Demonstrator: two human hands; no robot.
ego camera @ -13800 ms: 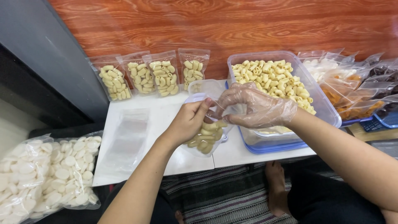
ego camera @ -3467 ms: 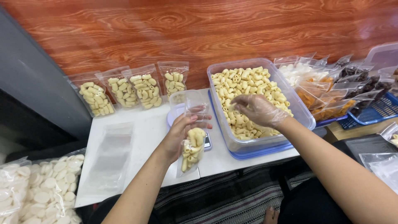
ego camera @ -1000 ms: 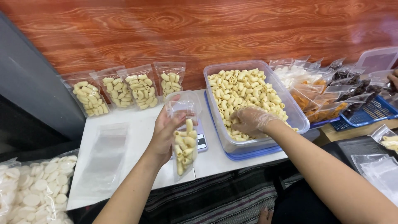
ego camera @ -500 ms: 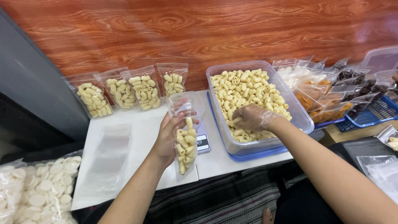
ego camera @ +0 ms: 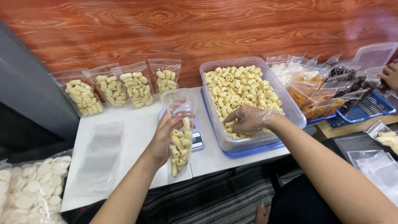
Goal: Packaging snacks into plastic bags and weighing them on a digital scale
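Clear plastic pouch, half-filled, grasped at centre frame by the bare left hand, hiding a small scale; gloved right hand clenches pale snacks inside the tub.

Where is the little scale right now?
In the head view, the small scale sits mid-table, mostly hidden behind the half-filled bag the left hand holds, just left of the big clear tub.

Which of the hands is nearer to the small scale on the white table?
Left. The left hand, holding a clear bag of crackers, is right beside the scale. The gloved right hand is farther away, inside the clear tub.
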